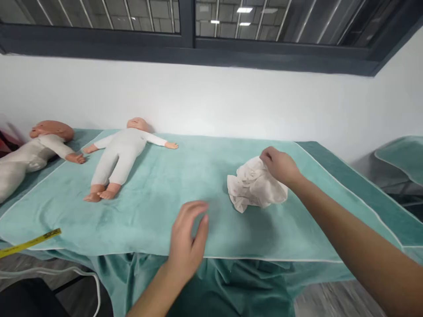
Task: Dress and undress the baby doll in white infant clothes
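Green and cloth-covered, the tabletop (185, 171) stretches before us to a white wall (211, 101). Right of its middle is a crumpled white cloth (256, 189); our right hand (277, 165) pinches its far upper edge between thumb and fingers, probably because a top edge lets the loose folds hang down. Shadow beneath suggests it is partly raised, but we cannot tell whether it touches the surface. Our left hand (188, 237), empty, hovers over the near edge, thumb and fingers curved apart, perhaps kept free to support the fabric. Far left, a doll in white (120, 149) lies face up, arms spread, presumably set aside to leave working room. Beyond it, at the left edge, a second doll (36, 147) is cut off below the body. Bunched folds conceal the cloth's full shape, the right fingertips are partly hidden, and lettering on a yellow strip (33, 242), near left, is unreadable.
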Demonstrator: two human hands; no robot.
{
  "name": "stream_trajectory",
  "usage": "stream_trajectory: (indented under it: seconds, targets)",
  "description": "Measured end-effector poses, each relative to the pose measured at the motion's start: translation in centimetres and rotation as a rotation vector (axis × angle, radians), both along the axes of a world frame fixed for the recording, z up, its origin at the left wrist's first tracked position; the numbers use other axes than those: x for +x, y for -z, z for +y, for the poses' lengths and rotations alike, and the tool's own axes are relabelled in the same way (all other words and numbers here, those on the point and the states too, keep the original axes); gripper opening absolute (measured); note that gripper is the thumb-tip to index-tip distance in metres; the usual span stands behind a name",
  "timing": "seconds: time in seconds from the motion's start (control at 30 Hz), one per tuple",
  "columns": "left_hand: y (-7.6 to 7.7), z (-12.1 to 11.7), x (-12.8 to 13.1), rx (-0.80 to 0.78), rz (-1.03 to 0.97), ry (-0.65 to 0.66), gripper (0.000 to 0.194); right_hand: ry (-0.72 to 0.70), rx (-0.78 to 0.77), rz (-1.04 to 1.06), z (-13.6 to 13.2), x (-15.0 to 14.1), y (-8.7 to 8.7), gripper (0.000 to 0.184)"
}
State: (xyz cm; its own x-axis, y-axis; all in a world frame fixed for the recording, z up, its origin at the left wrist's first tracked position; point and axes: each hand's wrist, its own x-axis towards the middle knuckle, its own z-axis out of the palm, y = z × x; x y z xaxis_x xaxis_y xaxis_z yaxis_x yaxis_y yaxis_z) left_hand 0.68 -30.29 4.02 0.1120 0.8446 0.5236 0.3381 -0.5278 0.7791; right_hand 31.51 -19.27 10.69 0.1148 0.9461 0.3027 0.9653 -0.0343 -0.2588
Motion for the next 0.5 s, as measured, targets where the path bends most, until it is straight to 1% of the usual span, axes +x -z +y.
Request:
stream_trajectory:
  seconds: [0.1,0.13,0.17,0.2,0.27,0.3,0.33,0.4,0.43,0.47,0.5]
  targets:
    - [-0.1,3.6,2.8,-0.170,0.050,0.149,0.024,-0.078,0.111,0.210,1.2,-2.3,-2.3,0.014]
    - [-0.2,5.0,3.8,-0.227,0.014,0.176,0.027,-0.106,0.137,0.276,1.3,-3.2,-3.0,0.013]
    - [-0.4,6.5,4.9,-0.274,-0.029,0.186,0.034,-0.138,0.158,0.338,1.3,-4.2,-3.7,0.012]
    - [-0.7,7.8,5.9,-0.302,-0.055,0.199,0.046,-0.178,0.177,0.394,1.2,-5.2,-4.3,0.012]
    - [-1.4,10.1,7.4,-0.272,-0.058,0.144,0.066,-0.282,0.216,0.486,0.9,-6.8,-5.5,0.011]
    - [-1.7,11.0,7.9,-0.248,-0.055,0.108,0.071,-0.335,0.236,0.525,0.7,-7.4,-6.0,0.011]
    - [-2.1,11.7,8.2,-0.231,-0.046,0.106,0.070,-0.383,0.255,0.560,0.4,-7.9,-6.5,0.011]
    - [-2.7,12.7,8.2,-0.241,-0.040,0.187,0.049,-0.461,0.272,0.607,0.0,-8.5,-7.2,0.011]
    - [-2.9,13.1,8.0,-0.261,-0.053,0.226,0.037,-0.491,0.266,0.608,-0.3,-8.6,-7.3,0.011]
    - [-3.1,13.3,7.6,-0.283,-0.073,0.234,0.028,-0.515,0.261,0.583,-0.6,-8.7,-7.2,0.011]
    - [-3.3,13.6,7.2,-0.300,-0.099,0.199,0.022,-0.527,0.269,0.529,-1.0,-8.8,-6.8,0.011]
